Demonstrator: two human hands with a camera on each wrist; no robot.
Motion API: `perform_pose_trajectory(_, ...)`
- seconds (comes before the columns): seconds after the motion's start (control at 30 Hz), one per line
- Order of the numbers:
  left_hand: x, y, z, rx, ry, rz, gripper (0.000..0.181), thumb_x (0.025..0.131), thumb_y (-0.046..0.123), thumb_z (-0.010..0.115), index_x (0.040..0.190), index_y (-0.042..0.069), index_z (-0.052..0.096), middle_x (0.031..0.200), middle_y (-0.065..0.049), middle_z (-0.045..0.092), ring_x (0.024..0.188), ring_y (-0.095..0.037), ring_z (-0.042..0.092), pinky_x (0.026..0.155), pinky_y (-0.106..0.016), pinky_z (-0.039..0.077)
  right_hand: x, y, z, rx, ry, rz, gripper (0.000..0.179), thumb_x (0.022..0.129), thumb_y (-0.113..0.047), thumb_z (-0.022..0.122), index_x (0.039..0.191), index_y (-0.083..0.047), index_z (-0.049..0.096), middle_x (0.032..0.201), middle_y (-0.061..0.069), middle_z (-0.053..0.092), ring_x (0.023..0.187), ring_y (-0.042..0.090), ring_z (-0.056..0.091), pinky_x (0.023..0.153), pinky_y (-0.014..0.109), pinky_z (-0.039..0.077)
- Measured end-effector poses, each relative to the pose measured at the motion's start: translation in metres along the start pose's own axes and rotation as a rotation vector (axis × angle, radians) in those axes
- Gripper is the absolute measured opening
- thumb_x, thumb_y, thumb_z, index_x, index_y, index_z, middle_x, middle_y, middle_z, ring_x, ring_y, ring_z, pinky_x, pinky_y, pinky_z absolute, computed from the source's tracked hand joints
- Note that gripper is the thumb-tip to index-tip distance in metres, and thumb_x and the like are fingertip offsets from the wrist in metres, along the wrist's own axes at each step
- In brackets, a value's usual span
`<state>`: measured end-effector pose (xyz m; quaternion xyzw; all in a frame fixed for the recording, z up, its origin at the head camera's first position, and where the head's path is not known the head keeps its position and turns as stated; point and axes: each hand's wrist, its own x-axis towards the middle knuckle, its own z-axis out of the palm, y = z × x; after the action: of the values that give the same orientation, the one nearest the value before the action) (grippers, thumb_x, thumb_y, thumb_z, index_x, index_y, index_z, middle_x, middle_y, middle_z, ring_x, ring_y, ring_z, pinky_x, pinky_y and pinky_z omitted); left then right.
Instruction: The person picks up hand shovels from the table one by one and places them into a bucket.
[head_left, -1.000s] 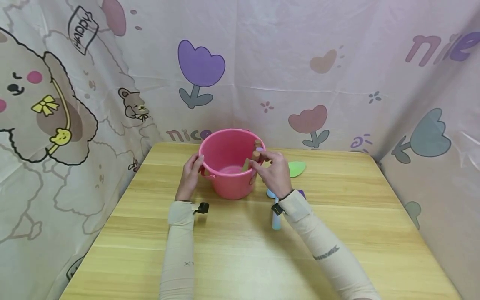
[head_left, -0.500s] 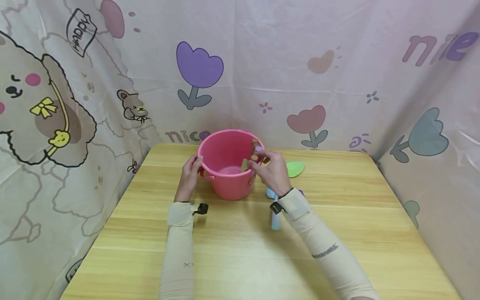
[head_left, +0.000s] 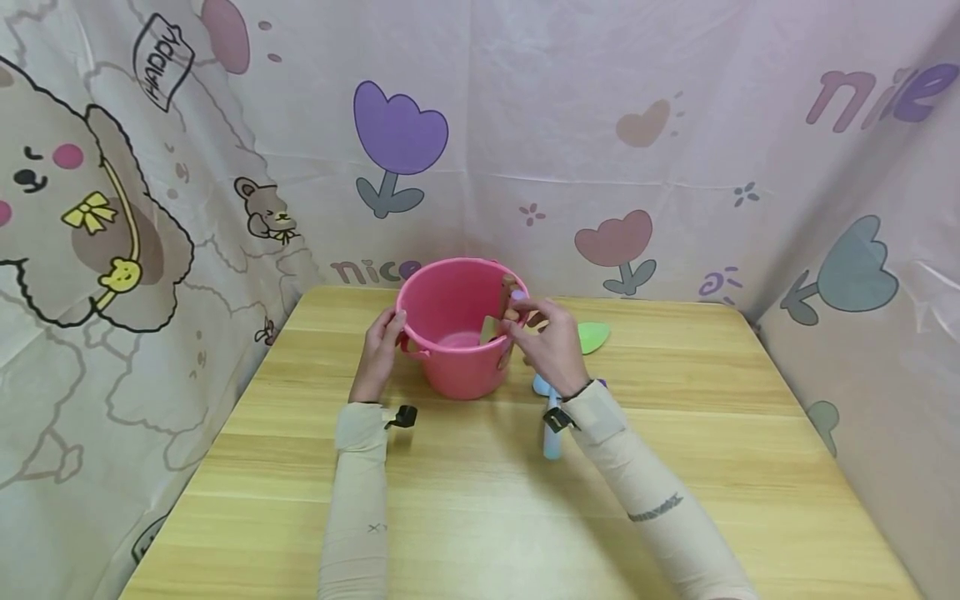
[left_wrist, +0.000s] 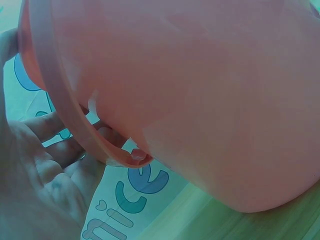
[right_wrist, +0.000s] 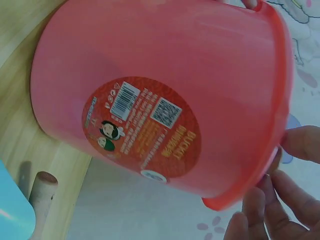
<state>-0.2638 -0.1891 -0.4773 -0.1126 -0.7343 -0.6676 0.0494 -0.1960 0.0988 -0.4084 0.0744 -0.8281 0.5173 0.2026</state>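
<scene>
A pink bucket (head_left: pixel 461 367) stands at the back middle of the table. My left hand (head_left: pixel 377 354) grips its rim on the left, next to the handle lug; in the left wrist view the fingers of the left hand (left_wrist: pixel 55 165) show behind the rim. At the right rim my right hand (head_left: pixel 551 342) pinches the brown end of a wooden handle (head_left: pixel 512 315) between thumb and index finger. Beside it stand another brown handle (head_left: pixel 507 285) and a small purple piece (head_left: pixel 518 296). Inside the bucket leans a yellow-green piece (head_left: pixel 489 330). Their lower parts are hidden.
Right of the bucket lie a green leaf-shaped piece (head_left: pixel 593 337) and a light blue tool (head_left: pixel 552 437), partly under the right wrist. A bit of purple (head_left: pixel 602 384) shows beside the wrist. The patterned curtain (head_left: pixel 480 217) hangs behind the table.
The pinched handle end has sunk slightly at the right rim, and the brown handle behind it shows more of its length. The left hand and the bucket stay put.
</scene>
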Motion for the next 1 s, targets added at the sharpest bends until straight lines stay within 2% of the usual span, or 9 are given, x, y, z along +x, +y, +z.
perform_pose_trajectory(0.1,0.000,0.000,-0.001,0.007,-0.001,-0.005,0.059,0.107,0.051,0.047,0.148,0.009,0.052,0.136,-0.021,0.055,0.134,-0.031,0.055,0.121,-0.042,0.044,-0.002,0.000,-0.008,0.021,0.029,-0.006,0.028,0.092,-0.020,0.079,0.115,-0.004,0.076,0.109,0.012,0.074,0.092,0.030,0.066,0.077,0.036,0.052)
perform_pose_trajectory(0.2,0.000,0.001,-0.002,0.017,0.000,-0.007,0.059,0.106,0.054,0.047,0.148,0.012,0.052,0.136,-0.019,0.056,0.132,-0.030,0.055,0.121,-0.046,0.042,-0.002,0.002,-0.019,0.046,0.071,0.004,0.026,0.094,-0.020,0.076,0.113,-0.002,0.076,0.110,0.014,0.075,0.089,0.026,0.067,0.077,0.029,0.055)
perform_pose_trajectory(0.33,0.001,0.001,-0.002,0.011,-0.001,-0.009,0.059,0.106,0.052,0.047,0.148,0.012,0.052,0.135,-0.019,0.056,0.130,-0.028,0.055,0.121,-0.044,0.042,-0.003,0.008,-0.036,0.067,0.113,0.017,0.023,0.096,-0.017,0.072,0.112,-0.001,0.076,0.110,0.016,0.076,0.088,0.021,0.067,0.072,0.019,0.054)
perform_pose_trajectory(0.4,0.001,0.000,-0.002,0.004,-0.005,-0.012,0.058,0.107,0.051,0.047,0.148,0.011,0.052,0.136,-0.020,0.056,0.130,-0.028,0.055,0.121,-0.041,0.042,-0.005,0.012,-0.045,0.060,0.122,0.031,0.022,0.096,-0.017,0.071,0.112,-0.002,0.077,0.110,0.016,0.076,0.089,0.020,0.066,0.072,0.020,0.054)
perform_pose_trajectory(0.5,0.001,0.001,-0.001,0.002,-0.010,-0.011,0.056,0.108,0.049,0.046,0.149,0.011,0.051,0.136,-0.021,0.056,0.131,-0.029,0.054,0.120,-0.039,0.042,-0.010,0.018,-0.057,0.046,0.127,0.068,0.022,0.097,-0.020,0.071,0.112,-0.003,0.077,0.111,0.015,0.077,0.090,0.017,0.065,0.072,0.019,0.053)
perform_pose_trajectory(0.67,0.001,0.001,-0.001,-0.017,-0.017,-0.003,0.055,0.109,0.045,0.045,0.150,0.009,0.049,0.138,-0.024,0.054,0.136,-0.033,0.053,0.123,-0.042,0.041,-0.022,0.030,-0.069,0.026,0.116,0.108,0.025,0.099,-0.022,0.070,0.113,-0.002,0.076,0.114,0.017,0.075,0.090,0.017,0.065,0.072,0.017,0.053)
perform_pose_trajectory(0.87,0.001,-0.002,0.000,-0.017,-0.022,-0.023,0.054,0.109,0.044,0.044,0.151,0.010,0.048,0.139,-0.023,0.053,0.136,-0.033,0.051,0.121,-0.039,0.041,-0.040,0.052,-0.082,-0.063,0.080,0.167,0.028,0.100,-0.024,0.068,0.114,-0.001,0.075,0.114,0.018,0.075,0.090,0.016,0.065,0.073,0.015,0.053)
perform_pose_trajectory(1.0,0.001,-0.002,0.000,-0.014,-0.014,-0.008,0.056,0.108,0.047,0.046,0.149,0.009,0.050,0.137,-0.024,0.053,0.136,-0.034,0.053,0.122,-0.041,0.041,-0.054,0.066,-0.090,-0.114,0.066,0.231,0.031,0.101,-0.027,0.066,0.115,0.000,0.074,0.116,0.020,0.075,0.091,0.013,0.064,0.076,0.014,0.052)
